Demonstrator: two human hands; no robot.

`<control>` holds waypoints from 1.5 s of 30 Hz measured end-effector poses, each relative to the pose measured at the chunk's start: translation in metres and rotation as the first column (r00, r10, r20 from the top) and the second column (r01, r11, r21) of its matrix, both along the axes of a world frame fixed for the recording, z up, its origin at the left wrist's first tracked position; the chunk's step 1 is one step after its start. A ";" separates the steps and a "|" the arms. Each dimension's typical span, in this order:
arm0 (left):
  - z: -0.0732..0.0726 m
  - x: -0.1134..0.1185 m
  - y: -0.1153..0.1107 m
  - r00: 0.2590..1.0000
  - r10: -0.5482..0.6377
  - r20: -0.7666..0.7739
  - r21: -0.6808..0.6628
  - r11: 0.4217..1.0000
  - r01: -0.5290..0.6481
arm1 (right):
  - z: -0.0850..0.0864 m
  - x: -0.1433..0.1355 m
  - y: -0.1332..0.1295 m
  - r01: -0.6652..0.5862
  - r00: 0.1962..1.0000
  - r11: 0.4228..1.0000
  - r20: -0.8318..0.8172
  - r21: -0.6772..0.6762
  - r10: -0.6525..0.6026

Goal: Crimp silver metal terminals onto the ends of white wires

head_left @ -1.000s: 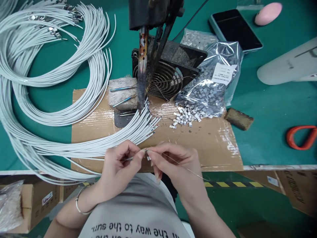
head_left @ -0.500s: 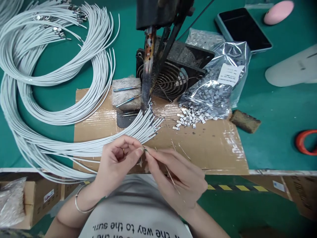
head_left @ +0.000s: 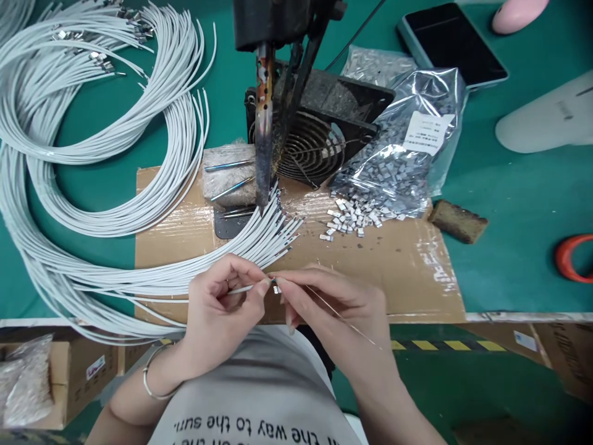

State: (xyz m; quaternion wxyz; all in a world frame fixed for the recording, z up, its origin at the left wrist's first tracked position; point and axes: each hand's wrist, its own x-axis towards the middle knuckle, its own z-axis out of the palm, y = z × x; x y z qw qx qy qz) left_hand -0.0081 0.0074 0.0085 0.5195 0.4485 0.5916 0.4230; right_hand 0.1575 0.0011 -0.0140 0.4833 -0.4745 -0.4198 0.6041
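Note:
My left hand (head_left: 227,315) is closed, pinching a white cable (head_left: 241,289) between thumb and forefinger. Small coloured strands show at that cable's tip, where the fingertips of both hands meet. My right hand (head_left: 343,309) is closed, with thumb and forefinger pressed at the strands. A thin silvery wire (head_left: 345,318) runs through its fingers and trails over the back of the hand. Just under the fingertips appears a tiny metal connector (head_left: 277,289); what bears it is hidden. Beyond the hands, the loose cable ends (head_left: 278,232) fan out beneath the soldering iron (head_left: 264,130).
Coiled white cables (head_left: 102,154) fill the left. A caged fan (head_left: 315,145) stands behind the iron. To its right are loose connectors (head_left: 354,216), a bag of connectors (head_left: 407,154), a sponge (head_left: 458,220), a phone (head_left: 454,46), a white cup (head_left: 546,114) and red-handled scissors (head_left: 572,259).
My right hand has turned, its fingers now straighter and closer together. The white cable and tiny connector have come into sight at my fingertips. The whole view has shifted slightly.

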 end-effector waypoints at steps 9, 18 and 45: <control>0.003 0.000 0.004 1.000 -0.007 0.014 -0.021 1.000 0.007 | 0.002 0.005 0.004 0.005 0.985 0.980 0.166 0.199 -0.039; 0.008 0.001 0.010 0.999 -0.012 0.033 -0.088 0.996 0.015 | 0.004 0.008 0.006 -0.088 0.913 0.859 0.386 0.505 -0.133; 0.012 -0.001 0.018 1.000 0.001 0.004 -0.044 0.999 0.000 | 0.002 -0.004 0.026 0.082 0.996 0.996 -0.047 0.040 -0.080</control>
